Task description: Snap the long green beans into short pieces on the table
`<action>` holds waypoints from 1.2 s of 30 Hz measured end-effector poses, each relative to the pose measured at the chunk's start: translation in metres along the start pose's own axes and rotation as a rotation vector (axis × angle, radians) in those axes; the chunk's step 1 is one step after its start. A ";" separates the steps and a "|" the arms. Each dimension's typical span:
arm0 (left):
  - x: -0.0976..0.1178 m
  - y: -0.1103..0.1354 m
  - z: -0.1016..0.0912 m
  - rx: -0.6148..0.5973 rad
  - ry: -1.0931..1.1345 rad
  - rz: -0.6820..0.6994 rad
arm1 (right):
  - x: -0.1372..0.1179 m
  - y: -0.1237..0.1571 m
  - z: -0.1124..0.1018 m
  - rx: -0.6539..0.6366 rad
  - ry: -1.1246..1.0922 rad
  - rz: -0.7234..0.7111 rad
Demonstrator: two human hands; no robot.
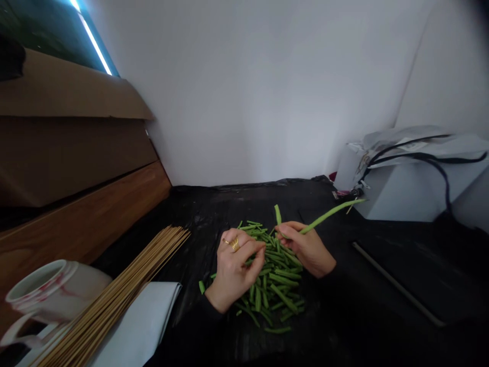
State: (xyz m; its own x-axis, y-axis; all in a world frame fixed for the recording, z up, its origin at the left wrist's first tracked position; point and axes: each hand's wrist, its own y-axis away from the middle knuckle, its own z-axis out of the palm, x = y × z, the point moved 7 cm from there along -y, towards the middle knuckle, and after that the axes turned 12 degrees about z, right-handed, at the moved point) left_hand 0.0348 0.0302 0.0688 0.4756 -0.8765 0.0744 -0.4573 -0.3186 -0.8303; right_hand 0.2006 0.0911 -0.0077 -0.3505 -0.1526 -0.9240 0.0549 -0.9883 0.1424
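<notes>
A long green bean (324,218) points up and to the right from my right hand (305,250), which is closed around it. A shorter green piece (277,214) stands up by those same fingertips. To the left, my left hand (239,262) wears a gold ring and has thumb and forefinger pinched together. Whatever is in that pinch, if anything, is too small to make out. Under and between both hands lies a heap of cut green bean pieces (282,280), partly hidden by the left hand. One loose piece (201,287) lies left of my left wrist.
The table has a black plastic cover (244,196). At left are a bundle of thin wooden sticks (130,280), a folded white sheet (141,321), a mug (64,285) and a cardboard box (72,153). At right stand a white box with cords (412,188) and a dark flat object (405,285).
</notes>
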 end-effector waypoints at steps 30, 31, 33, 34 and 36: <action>-0.037 0.016 0.021 0.040 0.598 -0.536 | -0.020 0.036 0.047 -0.199 0.751 -0.388; -0.036 0.015 0.022 0.004 0.561 -0.520 | -0.021 0.038 0.049 -0.191 0.779 -0.452; -0.033 0.012 0.021 -0.066 0.472 -0.455 | -0.020 0.042 0.051 -0.194 0.826 -0.539; -0.030 0.010 0.021 -0.096 0.431 -0.413 | -0.019 0.043 0.052 -0.201 0.848 -0.574; -0.024 0.007 0.020 -0.146 0.366 -0.330 | -0.018 0.046 0.055 -0.224 0.894 -0.651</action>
State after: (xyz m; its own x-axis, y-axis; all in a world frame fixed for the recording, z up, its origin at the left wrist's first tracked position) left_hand 0.0357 0.0562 0.0501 0.3302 -0.7811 0.5299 -0.4397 -0.6241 -0.6459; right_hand 0.1575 0.0482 0.0347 0.4169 0.5358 -0.7342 0.3045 -0.8434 -0.4426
